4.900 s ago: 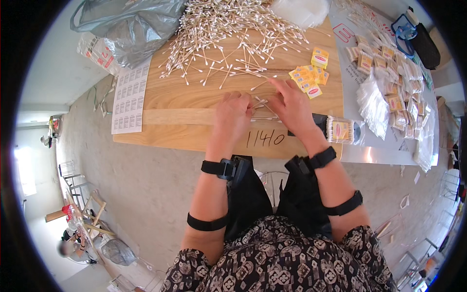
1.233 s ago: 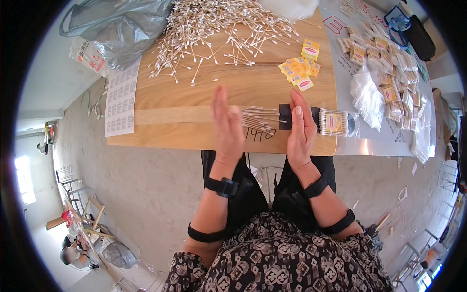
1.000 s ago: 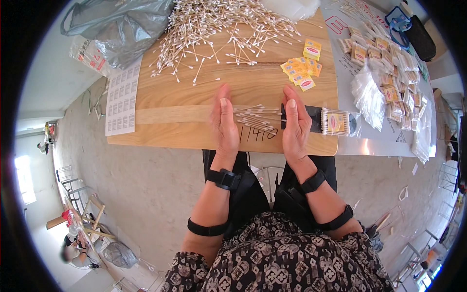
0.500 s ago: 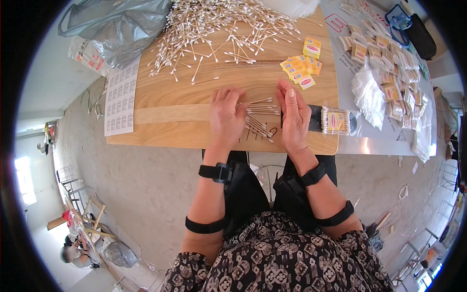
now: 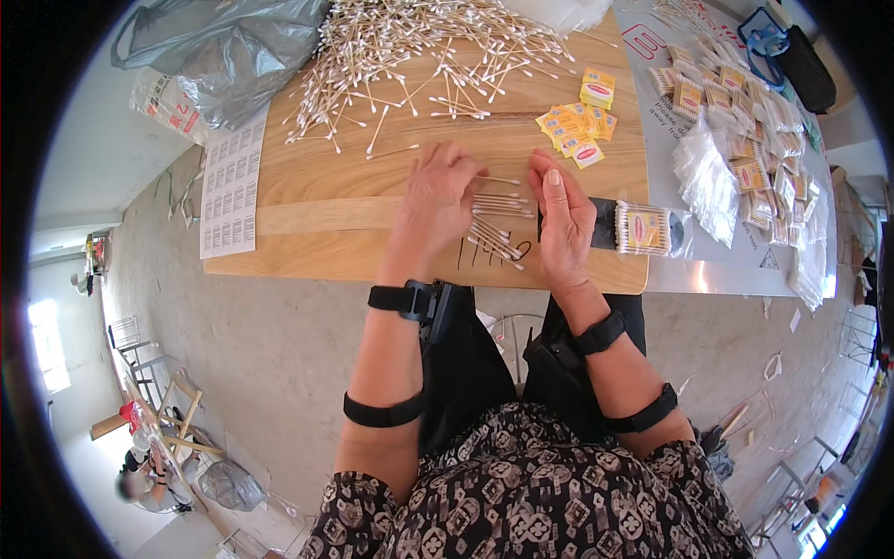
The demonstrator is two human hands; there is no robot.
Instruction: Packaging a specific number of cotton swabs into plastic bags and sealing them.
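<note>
Wooden cotton swabs [image 5: 500, 211] with white tips lie in a small loose group on the wooden table [image 5: 321, 247], between my two hands. My left hand [image 5: 438, 197] is at their left ends, its fingers bent and closed on one cotton swab [image 5: 501, 180] that points right. My right hand [image 5: 564, 224] stands on edge at their right tips, fingers stretched out and thumb up, holding nothing I can see. Beneath it runs a dark flat strip [image 5: 603, 224]. On that strip's right part sits a clear bag of swabs [image 5: 643, 229] with a yellow label card.
A big heap of cotton swabs [image 5: 400, 56] covers the far table. Yellow cards [image 5: 577, 132] lie to its right. Filled packets [image 5: 745, 130] and empty clear bags [image 5: 708, 182] crowd the grey surface at right. At left are a printed sheet [image 5: 230, 196] and grey plastic bag [image 5: 237, 65].
My left hand has moved slightly away from me and left, and one swab now lies apart at its fingertips. My right hand has stayed in place.
</note>
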